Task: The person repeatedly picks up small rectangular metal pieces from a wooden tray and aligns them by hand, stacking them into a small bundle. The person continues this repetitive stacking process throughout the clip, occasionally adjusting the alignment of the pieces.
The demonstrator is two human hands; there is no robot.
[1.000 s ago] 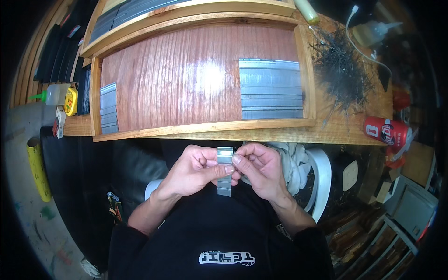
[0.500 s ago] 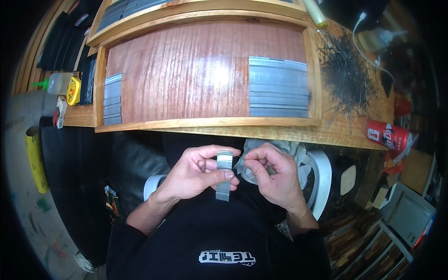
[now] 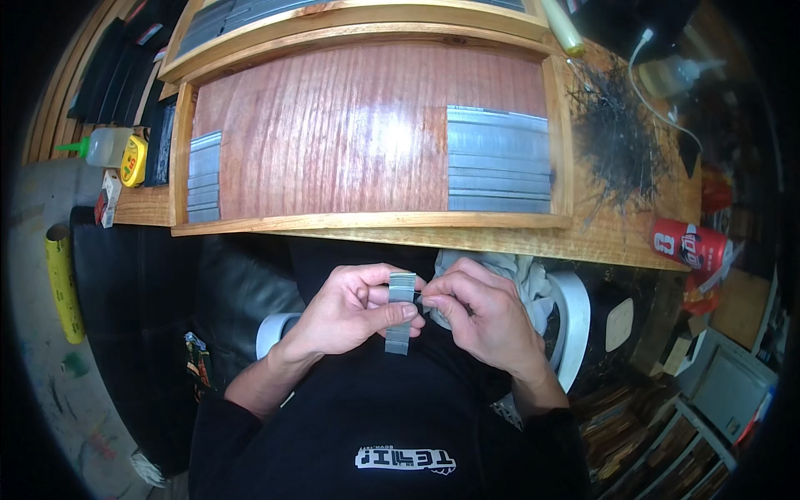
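Note:
My left hand (image 3: 350, 304) is closed around a narrow stack of thin grey strips (image 3: 400, 289), held upright in front of my body, with the thumb across its face. My right hand (image 3: 487, 312) is closed in a pinch at the stack's right side, its fingertips close to the fingers of my left hand. A thin, wire-like piece is in the pinch, mostly hidden now by the fingertips. Beyond my hands, a wooden tray (image 3: 367, 222) holds a row of grey strips (image 3: 498, 158) at its right end and a narrower row (image 3: 204, 175) at its left.
On the wooden bench a heap of thin dark wires (image 3: 621, 133) lies right of the tray, near a red can (image 3: 690, 243). At left are a yellow tape measure (image 3: 133, 161) and a bottle with a green tip (image 3: 108, 147). A grey cloth (image 3: 533, 287) hangs below the bench edge.
My right hand has moved left, bringing its pinched fingertips up to the side of the stack. My left hand keeps its hold on the strips nearly in place.

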